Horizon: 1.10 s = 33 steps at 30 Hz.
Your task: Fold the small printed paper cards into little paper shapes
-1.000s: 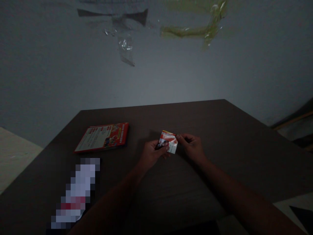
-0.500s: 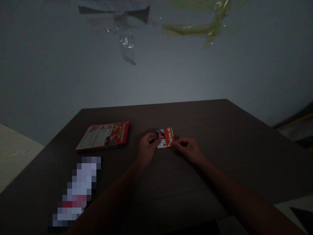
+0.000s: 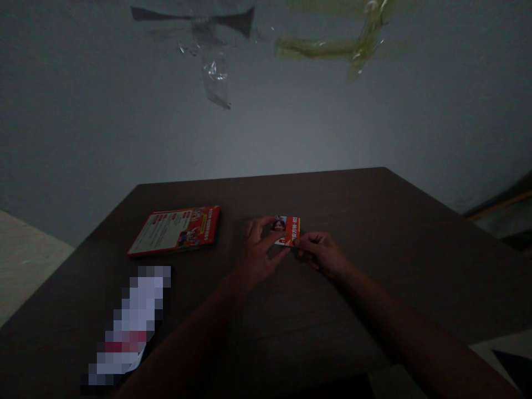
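Observation:
A small printed leaflet (image 3: pixel 294 228), red and white with a picture of a face and large white characters, is over the middle of the dark table. My right hand (image 3: pixel 324 253) pinches its lower right corner between thumb and fingers. My left hand (image 3: pixel 260 252) is at its left side, the fingers spread and apart. One left finger crosses the lower part of the leaflet and hides some of it; whether it presses on the paper I cannot tell.
A flat red and white printed pack (image 3: pixel 177 231) lies to the left on the brown table (image 3: pixel 332 199). Nearer me, a pixelated long pale object (image 3: pixel 135 318) lies beside my left forearm. Behind the table stands a grey wall (image 3: pixel 291 122) with strips of old tape (image 3: pixel 316 49).
My left hand has loosened and spread its fingers, shifting slightly towards me. The leaflet has moved a little to the right and turned slightly. My right hand keeps its pinch.

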Each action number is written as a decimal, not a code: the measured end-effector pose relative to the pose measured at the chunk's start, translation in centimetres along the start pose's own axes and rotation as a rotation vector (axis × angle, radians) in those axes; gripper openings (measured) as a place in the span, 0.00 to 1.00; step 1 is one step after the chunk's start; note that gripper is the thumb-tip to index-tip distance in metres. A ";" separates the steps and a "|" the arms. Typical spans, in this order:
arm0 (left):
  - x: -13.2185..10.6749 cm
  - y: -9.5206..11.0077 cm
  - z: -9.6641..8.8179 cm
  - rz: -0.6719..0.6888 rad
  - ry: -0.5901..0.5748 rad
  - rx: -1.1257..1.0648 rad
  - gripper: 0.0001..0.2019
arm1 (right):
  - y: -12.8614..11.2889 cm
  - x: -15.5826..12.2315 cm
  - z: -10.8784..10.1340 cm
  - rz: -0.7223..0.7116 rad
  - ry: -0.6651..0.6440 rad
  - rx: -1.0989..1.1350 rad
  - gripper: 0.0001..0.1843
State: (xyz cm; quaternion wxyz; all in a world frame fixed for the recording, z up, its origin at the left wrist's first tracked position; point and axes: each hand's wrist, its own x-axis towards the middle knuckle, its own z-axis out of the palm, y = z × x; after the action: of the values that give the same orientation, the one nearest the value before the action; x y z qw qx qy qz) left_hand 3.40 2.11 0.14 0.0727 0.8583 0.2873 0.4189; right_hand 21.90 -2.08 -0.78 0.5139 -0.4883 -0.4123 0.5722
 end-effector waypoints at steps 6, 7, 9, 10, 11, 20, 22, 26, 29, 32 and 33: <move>-0.1 -0.8 0.0 0.092 -0.299 0.033 0.09 | -0.4 -0.1 -0.1 0.201 -0.045 -0.173 0.11; -0.1 -0.8 0.0 0.100 -0.357 0.021 0.10 | -0.6 -0.1 -0.1 0.234 -0.058 -0.219 0.11; -0.3 -0.7 0.1 0.106 -0.450 -0.012 0.12 | -0.9 -0.3 0.0 0.291 -0.079 -0.306 0.12; -0.4 -0.7 0.2 0.103 -0.483 -0.025 0.13 | -1.0 -0.4 0.1 0.314 -0.085 -0.344 0.13; -0.4 -0.7 0.3 0.099 -0.508 -0.035 0.13 | -1.1 -0.4 0.1 0.330 -0.092 -0.375 0.13; -0.4 -0.7 0.1 0.074 -0.589 -0.056 0.11 | -1.0 -0.1 -1.9 0.036 -0.162 -0.780 0.20; -0.4 -0.7 0.0 0.062 -0.593 -0.071 0.11 | -1.1 0.0 -2.4 -0.162 -0.110 -0.806 0.14; -0.3 -0.7 -0.2 0.045 -0.596 -0.124 0.10 | -0.9 0.2 -2.9 -0.427 -0.180 -0.869 0.09; -0.2 -0.9 -0.2 0.035 -0.596 -0.157 0.10 | -0.6 0.6 -2.9 -0.536 -0.309 -0.940 0.12; -0.3 -1.2 -0.2 0.032 -0.593 -0.198 0.10 | -0.4 0.8 -2.9 -0.573 -0.351 -0.987 0.12; -0.3 -1.3 -0.2 0.033 -0.596 -0.211 0.10 | -0.4 0.8 -2.9 -0.577 -0.351 -0.997 0.12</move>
State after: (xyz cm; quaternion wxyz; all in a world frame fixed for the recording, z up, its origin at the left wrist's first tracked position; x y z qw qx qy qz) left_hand 2.56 3.01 -0.38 0.2356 0.9355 0.1943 0.1775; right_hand 24.82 -1.33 -1.02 0.2816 -0.4371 -0.8255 0.2196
